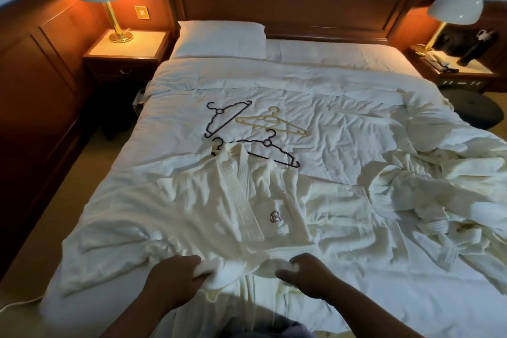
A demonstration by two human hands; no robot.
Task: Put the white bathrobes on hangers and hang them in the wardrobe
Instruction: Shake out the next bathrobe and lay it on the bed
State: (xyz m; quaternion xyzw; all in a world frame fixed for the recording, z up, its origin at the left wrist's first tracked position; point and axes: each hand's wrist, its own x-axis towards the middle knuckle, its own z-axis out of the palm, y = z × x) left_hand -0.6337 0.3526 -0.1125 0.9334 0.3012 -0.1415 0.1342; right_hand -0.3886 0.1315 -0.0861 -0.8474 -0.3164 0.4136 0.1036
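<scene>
1. The bathrobe (241, 200) lies open on the bed (329, 96). Its long axis runs away from the person, with the collar at the far end, pointing toward the headboard.
2. The left grip (178, 271) and right grip (307, 271) each pinch bunched white cloth at the robe's near end.
3. A black hanger (218, 144) pokes its hook out of the collar. The left grip looks nearer to it.

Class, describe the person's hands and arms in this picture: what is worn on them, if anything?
The left hand and right hand wear no gloves, and no rings or watch show. The arms are bare to the frame's edge, with no sleeves in view.
</scene>
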